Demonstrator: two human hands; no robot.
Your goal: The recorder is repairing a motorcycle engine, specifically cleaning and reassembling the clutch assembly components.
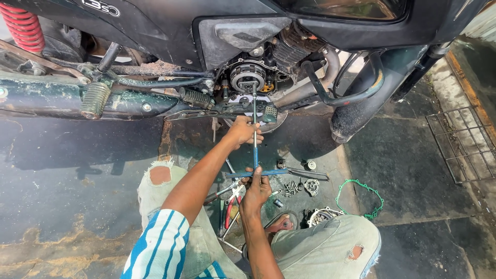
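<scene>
Blue-shafted T-handle wrench (255, 139) runs toward twelve o'clock, its tip on the exposed clutch (248, 77) of the motorcycle (155, 31). Your left hand (243, 132) wraps the shaft, fingers closed; your right hand (257, 188) grips the crossbar. The cover looks already off: green gasket (361, 199) and bolts (290, 188) lie at four o'clock on the floor (77, 170). Clutch work remains.

Single head-worn camera, looking steeply down and forward from above the squatting person's knees (320, 243). It faces the side of a motorcycle engine (248, 77) at close range. The floor (77, 181) fills the lower frame. No second view.
</scene>
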